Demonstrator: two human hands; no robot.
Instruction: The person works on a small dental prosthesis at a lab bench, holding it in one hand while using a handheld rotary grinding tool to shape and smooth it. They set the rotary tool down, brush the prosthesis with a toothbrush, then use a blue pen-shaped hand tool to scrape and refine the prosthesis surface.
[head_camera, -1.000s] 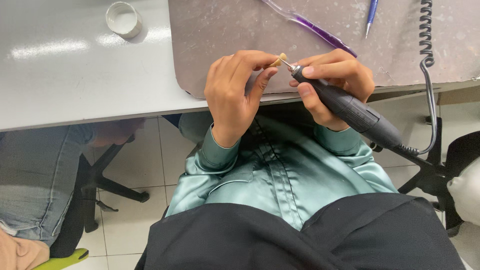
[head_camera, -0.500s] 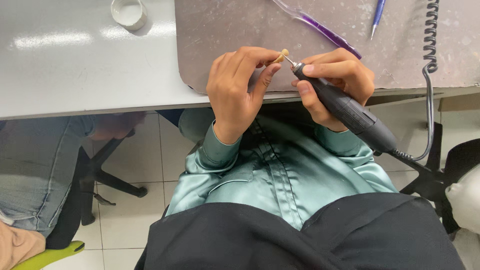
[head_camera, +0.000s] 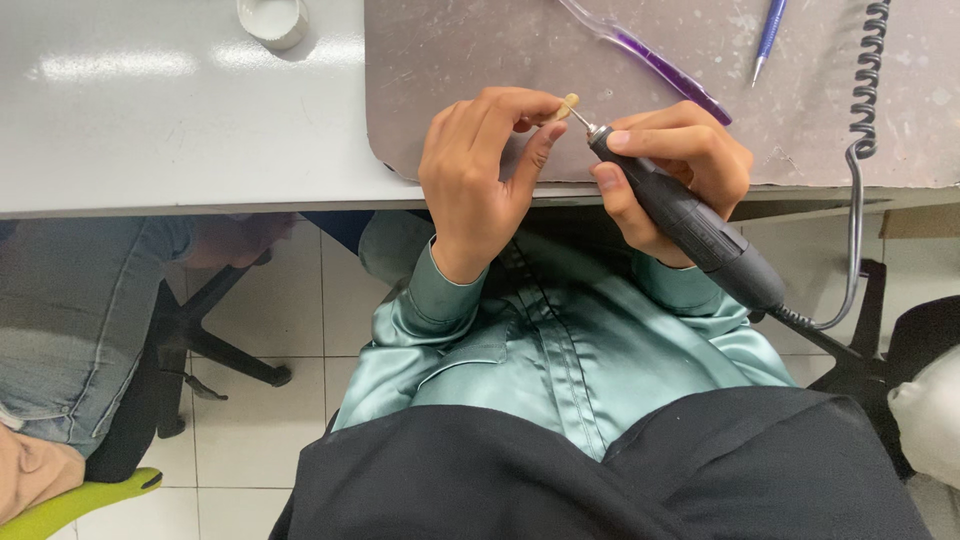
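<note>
At the far left, a neighbouring person's leg in blue jeans (head_camera: 70, 330) sat under the pale grey tabletop (head_camera: 180, 130), beside a black chair base (head_camera: 200, 330) on the white tiled floor. A small round white container (head_camera: 272, 18) stood near the table's far edge. Next came a grey-brown work mat (head_camera: 480, 50) lying over the table edge. In front of it the left hand (head_camera: 475, 185) was closed, its fingertips pinching a small beige nail tip (head_camera: 567, 104). The thin metal bit of a black pen-shaped electric drill handpiece (head_camera: 690, 225) touched that tip. The right hand (head_camera: 675, 165) was clamped around the handpiece near its front end. Beyond the hands, a purple transparent-handled tool (head_camera: 655, 60) and a blue pen (head_camera: 768, 35) lay on the mat. At the right, a grey coiled cable (head_camera: 862, 100) ran down and curved back to the handpiece.
</note>
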